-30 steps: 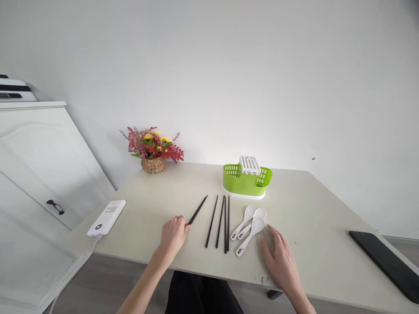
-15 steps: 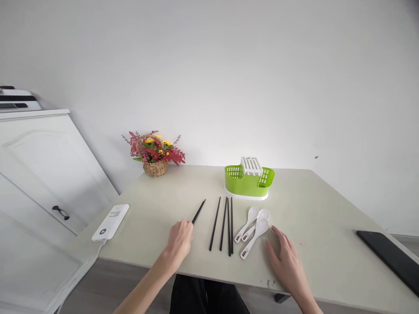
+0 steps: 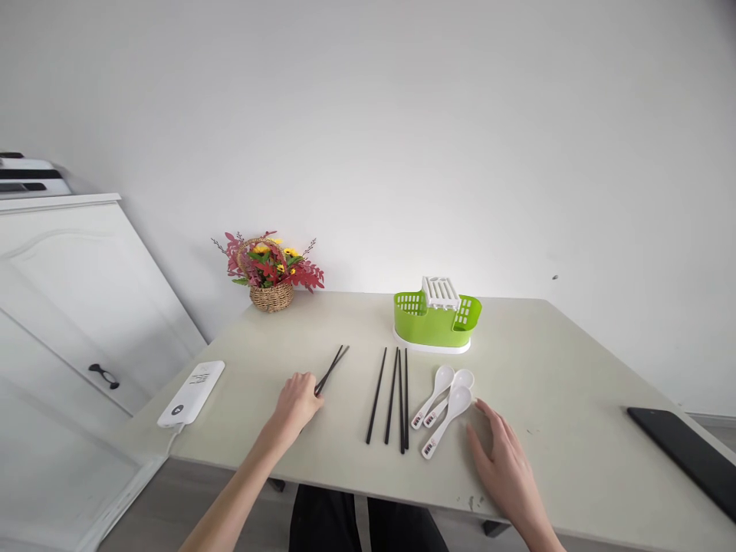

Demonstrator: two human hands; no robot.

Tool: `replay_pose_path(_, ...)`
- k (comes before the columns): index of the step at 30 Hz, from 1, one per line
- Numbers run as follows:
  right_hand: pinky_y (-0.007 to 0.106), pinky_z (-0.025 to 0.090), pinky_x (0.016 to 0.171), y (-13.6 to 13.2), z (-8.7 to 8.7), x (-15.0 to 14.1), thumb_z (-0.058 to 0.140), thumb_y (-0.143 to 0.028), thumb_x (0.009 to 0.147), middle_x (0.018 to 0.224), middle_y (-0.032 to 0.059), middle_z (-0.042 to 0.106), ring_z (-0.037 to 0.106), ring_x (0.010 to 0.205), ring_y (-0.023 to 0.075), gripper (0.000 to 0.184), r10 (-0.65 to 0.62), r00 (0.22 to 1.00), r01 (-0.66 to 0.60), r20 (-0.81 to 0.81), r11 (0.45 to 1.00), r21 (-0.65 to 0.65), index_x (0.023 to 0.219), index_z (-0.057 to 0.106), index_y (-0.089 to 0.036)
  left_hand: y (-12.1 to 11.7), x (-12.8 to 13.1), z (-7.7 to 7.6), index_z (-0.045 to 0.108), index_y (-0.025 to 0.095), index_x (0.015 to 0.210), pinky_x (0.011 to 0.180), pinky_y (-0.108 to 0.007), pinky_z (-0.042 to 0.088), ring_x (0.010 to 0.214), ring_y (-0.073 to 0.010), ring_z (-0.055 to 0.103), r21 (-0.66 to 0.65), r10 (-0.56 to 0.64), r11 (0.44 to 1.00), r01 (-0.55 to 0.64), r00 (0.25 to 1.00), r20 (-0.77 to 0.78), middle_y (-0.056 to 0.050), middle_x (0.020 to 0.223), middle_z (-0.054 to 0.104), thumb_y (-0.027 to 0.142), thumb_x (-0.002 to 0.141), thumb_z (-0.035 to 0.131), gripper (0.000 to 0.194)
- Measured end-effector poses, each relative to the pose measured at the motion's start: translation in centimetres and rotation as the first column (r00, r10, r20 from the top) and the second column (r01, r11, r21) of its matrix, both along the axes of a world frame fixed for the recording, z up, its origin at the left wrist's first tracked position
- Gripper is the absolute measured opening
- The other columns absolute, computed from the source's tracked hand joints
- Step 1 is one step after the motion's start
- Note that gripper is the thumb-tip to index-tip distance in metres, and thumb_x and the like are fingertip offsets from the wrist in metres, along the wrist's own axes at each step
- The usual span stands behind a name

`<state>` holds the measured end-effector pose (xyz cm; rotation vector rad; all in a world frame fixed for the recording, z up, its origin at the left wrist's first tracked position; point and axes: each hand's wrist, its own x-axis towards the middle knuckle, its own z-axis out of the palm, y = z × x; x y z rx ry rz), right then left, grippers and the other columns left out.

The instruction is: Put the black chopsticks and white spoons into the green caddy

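My left hand point(image 3: 298, 400) is closed around a pair of black chopsticks point(image 3: 332, 369), whose far tips cross and stick out past the fingers; their near ends are mostly covered by the hand. Several more black chopsticks point(image 3: 377, 395) lie side by side on the table, right of that hand. Beside them rest three white spoons point(image 3: 454, 404), partly overlapping, with stickers on their handles. My right hand point(image 3: 499, 447) lies on the table just right of the spoons, fingers stretched and thumb apart, holding nothing. Behind the spoons stands a green cutlery holder point(image 3: 425, 328) with a white slotted top.
On the pale table point(image 3: 552, 368), a wicker basket of artificial flowers point(image 3: 271, 297) stands at the back left. A white power bank point(image 3: 192, 394) with a cable lies at the left edge, a black phone-like slab point(image 3: 681, 456) at the right. A white cabinet point(image 3: 86, 307) adjoins the left side.
My left hand has moved leftward with the chopsticks, after a small shift right. Their tips, close together before, now spread and cross. My right hand stays beside the spoons. The view shifted slightly.
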<state>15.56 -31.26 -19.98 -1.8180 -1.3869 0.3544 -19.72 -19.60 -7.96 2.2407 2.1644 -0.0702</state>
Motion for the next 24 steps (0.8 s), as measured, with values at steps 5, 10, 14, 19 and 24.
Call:
replay_pose_path(5,0.052,0.042,0.113,0.0,-0.5,0.0,0.040,-0.053,0.099,0.144,0.0118,0.059,0.052,0.138,0.0321,0.057,0.017,1.000,-0.017,0.015,1.000,0.023,0.147,0.047,-0.023,-0.1,-1.0,0.4,0.069,0.021,0.064,0.064,-0.028,0.029,0.074,-0.0194,0.062,-0.008,-0.018,1.000,0.019,0.994,0.112,-0.005,0.066,0.063,0.016,0.085,0.061,0.023)
replay_pose_path(10,0.052,0.043,0.112,0.0,-0.6,0.0,0.040,-0.053,0.099,0.143,0.0115,0.060,0.053,0.137,0.0320,0.056,0.021,0.999,-0.022,0.024,0.999,0.032,0.146,0.048,-0.023,-0.3,-2.3,0.2,0.073,0.020,0.066,0.065,-0.026,0.034,0.066,-0.0162,0.064,-0.054,0.021,0.999,-0.002,0.935,0.354,-0.004,0.064,0.067,0.027,0.084,0.066,0.021)
replay_pose_path(14,0.052,0.044,0.110,-0.1,-0.4,0.0,0.040,-0.054,0.099,0.143,0.0113,0.060,0.054,0.135,0.0322,0.056,0.029,0.999,-0.030,0.021,0.999,0.026,0.146,0.048,-0.024,-0.5,-3.2,-0.6,0.079,0.019,0.080,0.071,-0.027,0.048,0.078,-0.0226,0.070,-0.209,0.144,0.978,0.023,0.650,0.746,-0.004,0.076,0.076,0.055,0.074,0.076,0.037)
replay_pose_path(19,0.050,0.048,0.104,-0.2,-0.5,0.2,0.041,-0.058,0.097,0.143,0.0101,0.061,0.057,0.132,0.0327,0.057,0.003,1.000,-0.003,0.003,1.000,0.002,0.143,0.050,-0.026,-1.3,-2.1,-2.0,0.079,0.014,0.085,0.087,-0.031,0.051,0.084,-0.0206,0.068,-0.253,0.209,0.954,0.160,0.246,0.946,-0.007,0.081,0.074,0.061,0.072,0.082,0.049)
replay_pose_path(24,0.049,0.052,0.097,-0.2,-0.8,0.5,0.046,-0.061,0.094,0.141,0.0093,0.064,0.060,0.128,0.0341,0.058,-0.029,1.000,0.029,0.001,0.999,-0.028,0.141,0.055,-0.028,-0.9,-0.3,-3.4,0.078,0.012,0.090,0.087,-0.029,0.052,0.083,-0.0156,0.064,-0.285,0.307,0.948,0.139,-0.181,0.934,-0.006,0.085,0.070,0.049,0.066,0.093,0.046)
